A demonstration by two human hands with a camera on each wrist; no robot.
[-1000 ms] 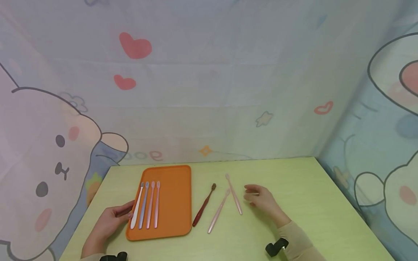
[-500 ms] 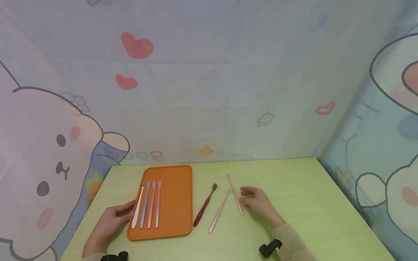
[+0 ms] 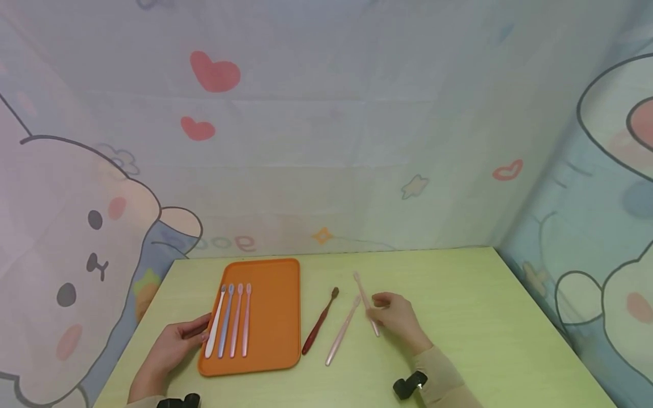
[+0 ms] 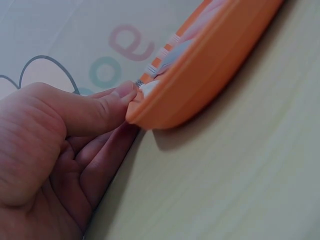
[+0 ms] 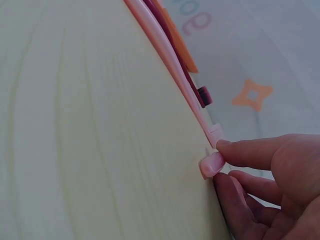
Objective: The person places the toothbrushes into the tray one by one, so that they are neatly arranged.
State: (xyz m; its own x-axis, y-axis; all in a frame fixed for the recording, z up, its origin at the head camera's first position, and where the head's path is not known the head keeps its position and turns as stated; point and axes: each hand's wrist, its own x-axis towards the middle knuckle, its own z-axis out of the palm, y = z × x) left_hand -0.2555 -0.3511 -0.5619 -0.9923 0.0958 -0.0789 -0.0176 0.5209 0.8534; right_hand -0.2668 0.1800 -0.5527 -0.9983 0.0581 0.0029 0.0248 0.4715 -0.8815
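Note:
My left hand [image 3: 170,348] grips the left rim of an orange tray [image 3: 275,317], thumb on top. In the left wrist view that thumb presses the rim beside the brush ends. On the tray lie a white toothbrush [image 3: 214,323], a blue toothbrush [image 3: 225,323] and two pink ones, side by side. Right of the tray, my right hand [image 3: 400,318] pinches a light pink toothbrush [image 3: 362,289] between thumb and finger. The right wrist view shows its rounded handle end [image 5: 212,165] at the fingertips. Part of its handle is hidden by the hand in the head view.
Between tray and right hand lie a dark red toothbrush [image 3: 319,323] and another light pink toothbrush [image 3: 342,333], both slanted. Everything lies on a pale green table [image 3: 490,317]. A printed cloth [image 3: 326,141] hangs behind and along the sides.
The right hand has moved left to the light pink toothbrush, and its fingers have closed on the handle. The left hand and the tray stay in place.

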